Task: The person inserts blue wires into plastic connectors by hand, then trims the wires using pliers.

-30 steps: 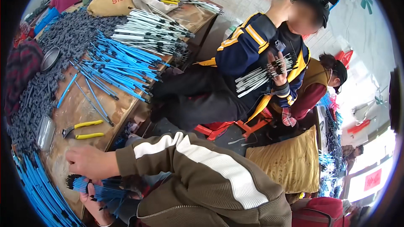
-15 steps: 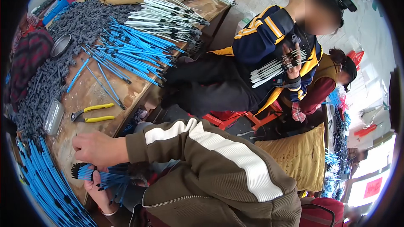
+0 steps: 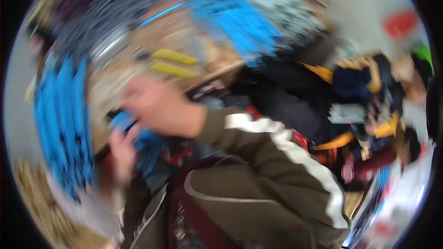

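The whole view is smeared by motion. My left hand (image 3: 122, 150), low and left of centre, is closed round a bundle of thin blue rods (image 3: 146, 142) with dark ends. Just above it, my right hand (image 3: 159, 106) covers the bundle's upper end. Its fingers look curled together, but what they hold, if anything, is too blurred to make out. Beyond my right hand, pliers (image 3: 174, 63) with yellow handles lie on the wooden table (image 3: 217, 60).
Blue rods (image 3: 64, 120) are heaped at the left. More blue rods (image 3: 237, 23) and pale rods (image 3: 281, 7) lie at the far side beside small grey parts (image 3: 115, 9). A clear container (image 3: 110, 46) borders them. At right, a co-worker (image 3: 357, 80) holds pale rods (image 3: 347, 113).
The view has swung, so the table and co-worker appear shifted to the right. My right hand has come down against the bundle's end; my left hand still holds the bundle.
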Motion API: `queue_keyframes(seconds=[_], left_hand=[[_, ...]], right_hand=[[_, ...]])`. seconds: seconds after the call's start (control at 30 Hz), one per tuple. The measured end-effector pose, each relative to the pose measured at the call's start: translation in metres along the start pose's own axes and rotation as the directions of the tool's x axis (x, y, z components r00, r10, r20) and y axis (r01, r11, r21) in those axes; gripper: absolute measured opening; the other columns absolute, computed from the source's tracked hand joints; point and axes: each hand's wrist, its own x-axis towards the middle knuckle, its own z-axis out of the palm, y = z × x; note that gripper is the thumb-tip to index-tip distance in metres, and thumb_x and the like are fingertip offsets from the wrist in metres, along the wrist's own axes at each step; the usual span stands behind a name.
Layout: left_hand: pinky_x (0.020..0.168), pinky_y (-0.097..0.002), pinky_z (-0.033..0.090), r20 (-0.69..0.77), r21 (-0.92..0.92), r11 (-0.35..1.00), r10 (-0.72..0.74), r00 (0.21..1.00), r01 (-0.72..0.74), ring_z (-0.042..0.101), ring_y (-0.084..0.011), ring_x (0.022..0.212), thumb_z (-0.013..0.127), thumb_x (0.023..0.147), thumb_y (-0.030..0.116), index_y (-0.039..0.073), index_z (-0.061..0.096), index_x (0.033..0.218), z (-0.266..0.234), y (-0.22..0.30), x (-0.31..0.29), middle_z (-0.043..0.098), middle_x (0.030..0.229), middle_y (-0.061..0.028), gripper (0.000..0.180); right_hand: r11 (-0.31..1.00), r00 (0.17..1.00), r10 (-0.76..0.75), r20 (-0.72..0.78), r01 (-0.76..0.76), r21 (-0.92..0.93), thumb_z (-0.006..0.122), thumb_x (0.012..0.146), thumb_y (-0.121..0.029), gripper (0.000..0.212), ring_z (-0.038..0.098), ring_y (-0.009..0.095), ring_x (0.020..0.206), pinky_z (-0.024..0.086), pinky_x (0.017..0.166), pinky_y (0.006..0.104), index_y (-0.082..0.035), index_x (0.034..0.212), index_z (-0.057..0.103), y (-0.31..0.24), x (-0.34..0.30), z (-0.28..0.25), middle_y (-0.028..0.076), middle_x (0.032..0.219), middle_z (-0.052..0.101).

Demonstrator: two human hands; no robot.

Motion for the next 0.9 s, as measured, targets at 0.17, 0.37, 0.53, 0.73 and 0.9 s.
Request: queue_keyframes(seconds=[0.17,0.37,0.53,0.73,0.9], left_hand=[[0.083,-0.0317,0.050,0.140,-0.389,0.917,-0.035,0.990,0.087,0.063,-0.0202,0.091,0.054,0.086,0.001,-0.003,0.055,0.109,0.022,0.012,0.004,0.065,0.097,-0.0118,0.023],[0.082,-0.0311,0.051,0.153,-0.498,0.849,-0.116,0.981,0.178,0.063,-0.0202,0.090,0.052,0.087,-0.001,-0.002,0.056,0.110,0.010,0.009,-0.002,0.065,0.096,-0.0123,0.023],[0.081,-0.0306,0.051,0.164,-0.489,0.845,-0.155,0.974,0.217,0.064,-0.0193,0.089,0.051,0.088,-0.001,-0.001,0.057,0.109,0.008,0.009,0.001,0.066,0.095,-0.0120,0.022],[0.080,-0.0297,0.051,0.173,-0.474,0.850,-0.165,0.971,0.229,0.064,-0.0189,0.089,0.051,0.088,-0.001,-0.001,0.057,0.109,0.008,0.010,0.004,0.066,0.094,-0.0118,0.022],[0.080,-0.0298,0.051,0.175,-0.463,0.858,-0.158,0.972,0.223,0.064,-0.0188,0.089,0.051,0.087,-0.001,0.000,0.057,0.109,0.011,0.011,0.005,0.066,0.094,-0.0113,0.023]], right_hand=[[0.998,0.999,0.037,-0.021,-0.036,0.054,0.061,0.070,0.004,0.020,0.057,0.025,0.070,0.046,0.059,0.0315,-0.002,0.089,0.062,0.003,-0.003,-0.022,0.011,0.084,0.056],[0.987,0.996,0.087,0.023,-0.089,0.133,0.062,0.074,0.005,0.016,0.057,0.024,0.070,0.045,0.059,0.0287,0.000,0.089,0.063,-0.002,0.005,-0.013,0.010,0.084,0.056],[0.993,0.999,0.037,0.029,-0.040,0.115,0.063,0.074,0.005,0.015,0.057,0.023,0.070,0.045,0.059,0.0278,0.000,0.088,0.063,0.005,0.010,-0.012,0.010,0.082,0.056],[0.993,0.994,-0.069,0.085,0.060,0.098,0.061,0.069,0.004,0.020,0.058,0.026,0.074,0.046,0.062,0.0325,-0.004,0.088,0.064,0.018,0.019,-0.019,0.009,0.082,0.057],[0.996,0.995,-0.052,0.085,0.045,0.073,0.062,0.071,0.003,0.018,0.058,0.026,0.074,0.046,0.062,0.0325,-0.003,0.088,0.063,0.014,0.017,-0.017,0.009,0.082,0.057]])
